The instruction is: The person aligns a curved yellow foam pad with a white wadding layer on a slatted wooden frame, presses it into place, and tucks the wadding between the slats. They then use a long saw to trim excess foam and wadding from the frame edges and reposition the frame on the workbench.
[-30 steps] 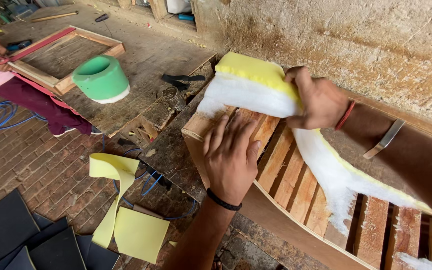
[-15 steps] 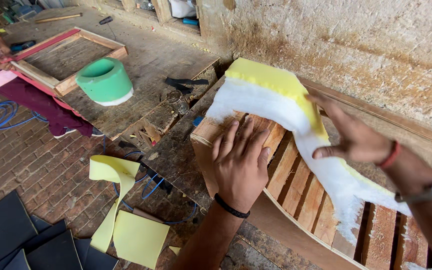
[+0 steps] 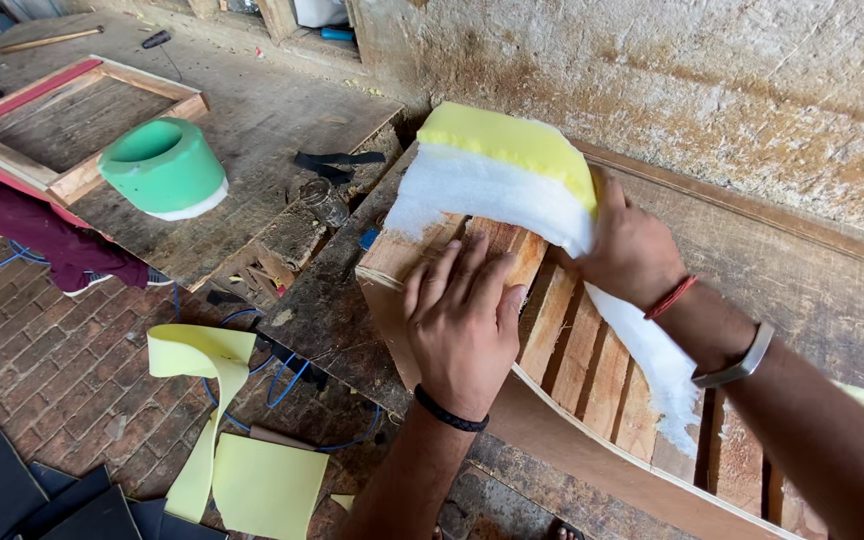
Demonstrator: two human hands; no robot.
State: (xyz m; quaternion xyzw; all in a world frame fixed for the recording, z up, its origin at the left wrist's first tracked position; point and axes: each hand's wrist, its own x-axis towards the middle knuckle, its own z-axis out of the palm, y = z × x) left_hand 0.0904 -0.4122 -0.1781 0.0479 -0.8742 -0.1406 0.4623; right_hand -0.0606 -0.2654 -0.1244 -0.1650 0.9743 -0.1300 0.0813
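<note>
A rough plaster wall [image 3: 712, 90] fills the top right, and below it a worn wooden workbench [image 3: 832, 300] runs toward the lower right. On the bench lies a slatted wooden frame [image 3: 592, 370] with a curved rim along its near edge. Over the frame's far end is draped a foam sheet [image 3: 497, 170], yellow on its upper face and white and fibrous beneath; its folded end stands raised above the slats while a white strip of it trails down the frame to the right.

The left hand [image 3: 464, 325] lies flat on the slats at the frame's near corner, fingers spread and pressing down, a black band at the wrist. The foam's raised white edge sits just beyond its fingertips, close but apart as far as can be seen. The right hand [image 3: 632, 250] is closed round the foam's right edge, thumb on the yellow face, with the sheet rising up and to the left of it; a red thread and a metal bangle ring that wrist.

To the left, on a lower platform, stand a green foam ring [image 3: 164, 165] and a rectangular wooden frame [image 3: 72, 110]. On the brick floor lie yellow foam offcuts [image 3: 242, 470] and a blue cable [image 3: 287, 385].
</note>
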